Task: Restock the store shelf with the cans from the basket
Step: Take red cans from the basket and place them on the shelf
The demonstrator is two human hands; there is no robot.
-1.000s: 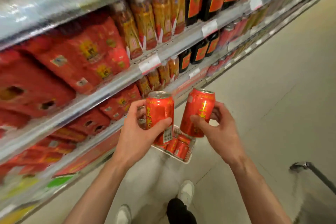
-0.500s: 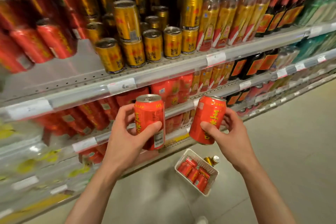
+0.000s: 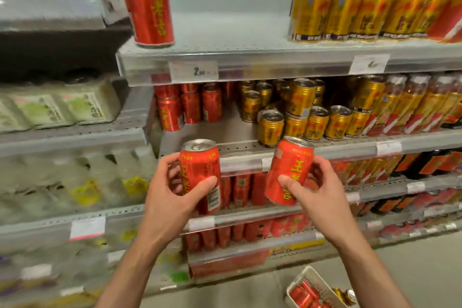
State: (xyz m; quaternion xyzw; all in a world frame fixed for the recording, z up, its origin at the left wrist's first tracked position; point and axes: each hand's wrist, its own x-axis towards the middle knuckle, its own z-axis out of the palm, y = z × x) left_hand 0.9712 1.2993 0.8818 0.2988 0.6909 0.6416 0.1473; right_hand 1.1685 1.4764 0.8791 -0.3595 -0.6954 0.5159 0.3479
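Observation:
My left hand (image 3: 172, 197) grips a red can (image 3: 200, 172), held upright in front of the shelves. In my right hand (image 3: 317, 190) is a second red can (image 3: 290, 170), tilted slightly left. Both cans hang level with the edge of the middle shelf (image 3: 240, 150), which carries red cans (image 3: 180, 107) at its left and gold cans (image 3: 300, 117) at its right, with a bare gap between. A white basket (image 3: 310, 290) with more red cans sits on the floor at the bottom right.
A tall red can (image 3: 147, 0) stands alone on the upper shelf (image 3: 250, 57), with tall gold cans (image 3: 350, 12) further right. Lower shelves hold red cans and packs. Green packs (image 3: 57, 110) fill the unit on the left. A gold can (image 3: 346, 295) lies beside the basket.
The view has swung up and to the left along the shelving. Both hands hold the same two cans and have risen towards the middle shelf. The basket has dropped to the bottom right.

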